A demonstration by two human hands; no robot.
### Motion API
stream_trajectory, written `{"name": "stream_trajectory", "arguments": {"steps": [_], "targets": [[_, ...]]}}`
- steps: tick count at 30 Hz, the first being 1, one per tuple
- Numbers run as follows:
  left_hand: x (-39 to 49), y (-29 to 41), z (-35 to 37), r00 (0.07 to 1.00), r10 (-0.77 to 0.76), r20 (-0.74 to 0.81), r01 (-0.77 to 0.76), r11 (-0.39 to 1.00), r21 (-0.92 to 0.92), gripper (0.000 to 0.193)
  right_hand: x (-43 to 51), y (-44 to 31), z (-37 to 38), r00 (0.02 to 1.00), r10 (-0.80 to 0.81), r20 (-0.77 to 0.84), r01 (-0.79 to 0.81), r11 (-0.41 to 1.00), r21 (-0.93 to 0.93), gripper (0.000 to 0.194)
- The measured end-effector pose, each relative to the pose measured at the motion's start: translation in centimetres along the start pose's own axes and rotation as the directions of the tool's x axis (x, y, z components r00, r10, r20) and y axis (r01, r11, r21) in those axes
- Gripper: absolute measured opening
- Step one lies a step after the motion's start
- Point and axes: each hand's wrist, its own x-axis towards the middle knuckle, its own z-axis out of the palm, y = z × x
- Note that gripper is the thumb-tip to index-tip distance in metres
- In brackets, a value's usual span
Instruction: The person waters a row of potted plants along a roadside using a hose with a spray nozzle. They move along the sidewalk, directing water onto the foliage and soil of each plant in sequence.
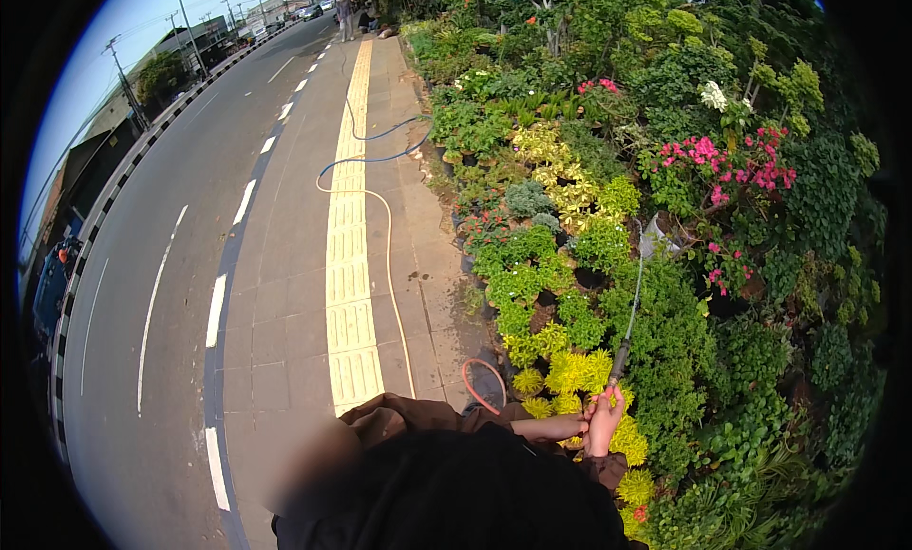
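My right hand (605, 420) is closed around the base of a dark spray nozzle (620, 361), which points forward over the plants. A thin water jet (634, 301) leaves its tip and reaches toward a pale plant pot (657, 236). Close against the right hand is my left hand (563, 427), its fingers curled; whatever they hold is hidden. Below the nozzle grow bright yellow leafy plants (570, 372), with a dense green shrub (662, 322) to their right. An orange-pink loop of hose (467, 379) lies by my foot, partly covered by my clothing.
A pale hose (390, 265) runs along the paved sidewalk (292, 286) across yellow tactile paving (349, 265), joining a blue stretch (377, 158). Pink bougainvillea (702, 154) stands at right. The road (164, 251) lies left. A person (345, 16) stands far ahead.
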Motion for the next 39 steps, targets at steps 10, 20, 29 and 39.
{"name": "stream_trajectory", "arguments": {"steps": [10, 20, 29, 39], "targets": [[0.9, -2.0, -0.7, 0.999, -0.042, 0.016, 0.042, 0.999, 0.001, 0.039, -0.6, 0.5, -0.9, 1.000, -0.012, 0.021, 0.010, 0.991, 0.132, 0.027], [-0.4, 0.1, -0.3, 0.997, -0.068, 0.028, 0.064, 0.991, 0.114, 0.042, -1.3, -0.1, -1.0, 0.995, -0.066, 0.076, 0.050, 0.979, 0.197, 0.027], [-2.3, 2.8, 1.7, 0.999, -0.053, 0.006, 0.053, 0.997, 0.049, 0.038, -2.0, 0.3, -1.7, 0.993, -0.095, 0.069, 0.086, 0.989, 0.124, 0.029], [-0.1, 0.2, 0.9, 0.991, -0.044, 0.130, 0.034, 0.997, 0.076, 0.033, -2.4, 0.7, -2.5, 0.989, -0.136, 0.051, 0.133, 0.989, 0.060, 0.032]]}}
